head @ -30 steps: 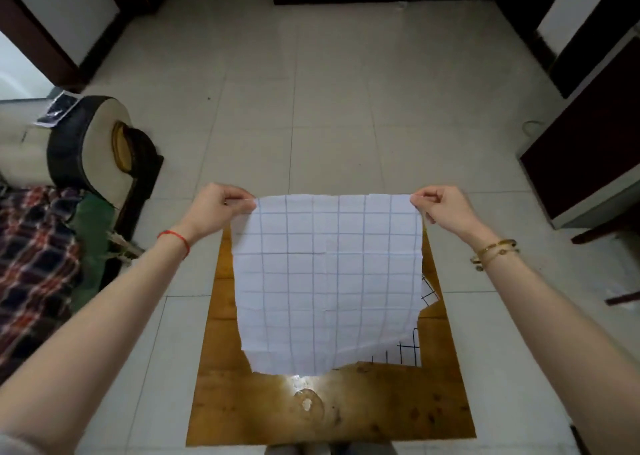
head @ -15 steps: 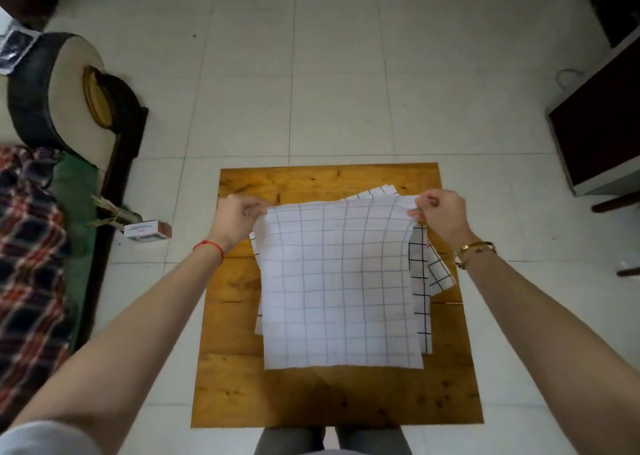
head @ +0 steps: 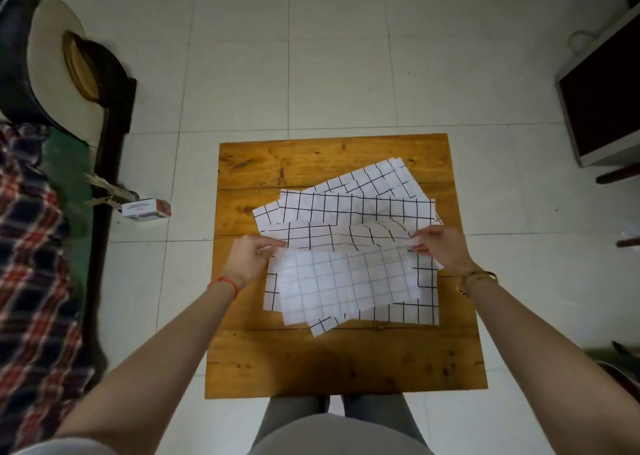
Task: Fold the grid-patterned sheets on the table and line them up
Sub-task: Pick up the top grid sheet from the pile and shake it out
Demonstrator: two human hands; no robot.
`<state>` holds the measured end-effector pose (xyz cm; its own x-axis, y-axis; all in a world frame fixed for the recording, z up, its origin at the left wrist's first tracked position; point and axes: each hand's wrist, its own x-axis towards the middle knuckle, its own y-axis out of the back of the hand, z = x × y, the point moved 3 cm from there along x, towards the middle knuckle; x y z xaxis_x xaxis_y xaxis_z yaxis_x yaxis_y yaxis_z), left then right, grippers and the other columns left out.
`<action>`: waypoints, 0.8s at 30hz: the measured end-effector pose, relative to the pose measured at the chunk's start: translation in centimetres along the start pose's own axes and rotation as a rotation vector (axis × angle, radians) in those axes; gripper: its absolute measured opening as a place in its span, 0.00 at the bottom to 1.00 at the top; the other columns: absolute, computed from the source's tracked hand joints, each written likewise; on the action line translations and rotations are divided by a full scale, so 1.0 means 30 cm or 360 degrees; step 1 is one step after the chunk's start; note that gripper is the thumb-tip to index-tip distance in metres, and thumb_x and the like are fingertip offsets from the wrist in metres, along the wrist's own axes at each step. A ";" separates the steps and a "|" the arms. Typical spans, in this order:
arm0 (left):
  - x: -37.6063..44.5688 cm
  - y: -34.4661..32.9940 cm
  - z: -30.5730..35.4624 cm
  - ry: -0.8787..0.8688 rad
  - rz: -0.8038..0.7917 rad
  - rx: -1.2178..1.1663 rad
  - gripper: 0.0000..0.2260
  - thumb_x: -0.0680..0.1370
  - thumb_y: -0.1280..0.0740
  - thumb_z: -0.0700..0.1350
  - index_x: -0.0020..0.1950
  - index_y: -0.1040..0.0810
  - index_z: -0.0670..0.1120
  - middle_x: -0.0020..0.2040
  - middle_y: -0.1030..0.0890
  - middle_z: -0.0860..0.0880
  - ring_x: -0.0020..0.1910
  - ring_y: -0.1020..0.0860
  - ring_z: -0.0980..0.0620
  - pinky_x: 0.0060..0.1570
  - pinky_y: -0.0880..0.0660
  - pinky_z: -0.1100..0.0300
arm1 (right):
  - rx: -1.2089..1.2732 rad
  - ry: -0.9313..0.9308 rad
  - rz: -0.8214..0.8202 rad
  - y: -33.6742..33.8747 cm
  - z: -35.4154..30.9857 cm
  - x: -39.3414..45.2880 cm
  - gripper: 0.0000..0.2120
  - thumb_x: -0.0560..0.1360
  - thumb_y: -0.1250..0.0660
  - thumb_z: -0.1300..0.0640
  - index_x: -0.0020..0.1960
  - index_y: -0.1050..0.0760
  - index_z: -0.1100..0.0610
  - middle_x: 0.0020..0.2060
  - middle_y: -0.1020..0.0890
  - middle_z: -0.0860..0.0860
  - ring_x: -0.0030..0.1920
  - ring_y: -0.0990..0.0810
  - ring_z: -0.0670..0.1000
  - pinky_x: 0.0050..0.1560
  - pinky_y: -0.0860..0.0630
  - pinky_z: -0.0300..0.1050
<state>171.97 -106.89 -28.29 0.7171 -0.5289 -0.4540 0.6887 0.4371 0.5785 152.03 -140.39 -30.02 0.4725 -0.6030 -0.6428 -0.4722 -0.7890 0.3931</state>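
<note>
You pinch the top sheet (head: 346,281) at its far corners — left hand (head: 247,257), right hand (head: 441,248). It lies on the pile at bench (head: 311,361) centre, its long axis spanning hand to hand, its free edge toward you.

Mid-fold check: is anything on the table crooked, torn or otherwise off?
The loose sheets under the held sheet are fanned at different angles, not lined up; one corner pokes out at the near edge. No tear is visible. Both hands, left and right, pinch the held sheet.
</note>
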 end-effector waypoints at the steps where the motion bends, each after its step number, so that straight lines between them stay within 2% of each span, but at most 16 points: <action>1: -0.022 -0.024 -0.014 0.0008 0.0004 0.0000 0.09 0.78 0.33 0.38 0.51 0.15 0.49 0.54 0.16 0.51 0.56 0.21 0.56 0.54 0.30 0.74 | 0.0010 -0.0041 0.0004 -0.009 0.026 -0.010 0.09 0.74 0.37 0.68 0.40 0.20 0.61 0.46 0.17 0.62 0.45 0.17 0.61 0.53 0.20 0.55; 3: -0.064 -0.077 -0.043 0.0033 0.0011 -0.0006 0.10 0.78 0.34 0.36 0.51 0.15 0.48 0.55 0.17 0.51 0.56 0.22 0.58 0.50 0.33 0.81 | -0.0024 -0.0092 0.0051 -0.024 0.073 -0.033 0.09 0.76 0.39 0.64 0.43 0.20 0.61 0.45 0.17 0.61 0.46 0.17 0.58 0.51 0.20 0.51; 5: -0.105 -0.137 -0.079 0.0071 -0.0008 -0.0013 0.11 0.78 0.34 0.36 0.52 0.15 0.48 0.55 0.17 0.51 0.57 0.22 0.57 0.51 0.33 0.80 | -0.0116 -0.0101 0.0097 -0.036 0.121 -0.050 0.10 0.77 0.40 0.60 0.47 0.20 0.61 0.44 0.17 0.57 0.47 0.18 0.53 0.47 0.20 0.44; 6: -0.126 -0.167 -0.097 0.0082 -0.0021 -0.0001 0.11 0.78 0.34 0.35 0.52 0.15 0.48 0.56 0.17 0.52 0.57 0.22 0.56 0.52 0.31 0.78 | -0.0159 -0.0110 0.0105 -0.044 0.149 -0.054 0.10 0.77 0.39 0.58 0.47 0.19 0.60 0.43 0.17 0.55 0.47 0.19 0.52 0.47 0.21 0.43; 9: -0.178 -0.246 -0.164 0.0098 -0.0016 0.0047 0.12 0.77 0.34 0.35 0.51 0.15 0.49 0.54 0.16 0.53 0.56 0.21 0.57 0.58 0.27 0.68 | -0.0356 -0.0123 0.0061 -0.068 0.241 -0.055 0.10 0.76 0.39 0.53 0.43 0.20 0.55 0.42 0.17 0.52 0.46 0.20 0.53 0.51 0.22 0.50; 12: -0.220 -0.309 -0.205 0.0064 -0.0010 0.0112 0.12 0.77 0.34 0.35 0.53 0.15 0.48 0.55 0.16 0.51 0.56 0.21 0.55 0.55 0.31 0.74 | -0.0553 -0.0110 0.0093 -0.093 0.301 -0.071 0.12 0.77 0.40 0.52 0.44 0.20 0.57 0.42 0.17 0.54 0.45 0.21 0.54 0.45 0.27 0.46; 14: -0.235 -0.345 -0.231 0.0034 -0.0005 0.0149 0.14 0.76 0.35 0.32 0.54 0.16 0.47 0.56 0.17 0.51 0.57 0.21 0.54 0.55 0.33 0.76 | -0.0599 -0.0074 0.0103 -0.109 0.340 -0.074 0.14 0.78 0.41 0.52 0.45 0.21 0.58 0.43 0.18 0.55 0.45 0.22 0.54 0.44 0.29 0.44; 17: -0.248 -0.394 -0.280 0.0014 -0.0027 0.0199 0.20 0.74 0.37 0.31 0.57 0.18 0.50 0.58 0.18 0.52 0.60 0.23 0.54 0.64 0.31 0.65 | -0.0536 -0.0002 0.0015 -0.132 0.404 -0.060 0.13 0.79 0.41 0.52 0.50 0.22 0.59 0.47 0.19 0.54 0.49 0.23 0.52 0.51 0.29 0.45; 19: -0.250 -0.417 -0.304 0.0034 0.0004 0.0206 0.22 0.72 0.38 0.31 0.58 0.19 0.52 0.58 0.19 0.52 0.61 0.24 0.53 0.64 0.31 0.65 | -0.0490 0.0051 0.0019 -0.138 0.432 -0.049 0.12 0.79 0.40 0.51 0.55 0.23 0.57 0.50 0.20 0.50 0.53 0.24 0.50 0.58 0.29 0.45; 20: -0.249 -0.423 -0.309 0.0049 0.0048 0.0195 0.21 0.72 0.38 0.31 0.58 0.19 0.51 0.58 0.19 0.51 0.61 0.24 0.53 0.63 0.31 0.64 | -0.0518 0.0078 0.0047 -0.140 0.433 -0.042 0.13 0.79 0.40 0.51 0.57 0.23 0.57 0.51 0.21 0.49 0.54 0.24 0.49 0.58 0.29 0.44; 22: -0.241 -0.420 -0.310 0.0087 0.0179 0.0123 0.20 0.73 0.39 0.32 0.57 0.18 0.51 0.56 0.19 0.51 0.56 0.22 0.51 0.60 0.27 0.60 | -0.0588 0.0161 0.0118 -0.143 0.427 -0.016 0.13 0.79 0.40 0.51 0.56 0.24 0.57 0.50 0.22 0.50 0.51 0.24 0.49 0.51 0.27 0.42; 24: -0.216 -0.399 -0.309 0.0139 0.0344 0.0047 0.17 0.75 0.39 0.35 0.56 0.19 0.51 0.53 0.19 0.52 0.42 0.22 0.54 0.47 0.23 0.59 | -0.0650 0.0269 0.0175 -0.147 0.407 0.019 0.12 0.79 0.41 0.52 0.54 0.24 0.59 0.49 0.21 0.52 0.47 0.24 0.49 0.44 0.29 0.39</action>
<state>160.09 -101.96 -38.57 0.8550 -0.3599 -0.3736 0.5156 0.5112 0.6876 145.30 -135.83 -40.15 0.5668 -0.6697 -0.4798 -0.2099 -0.6806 0.7020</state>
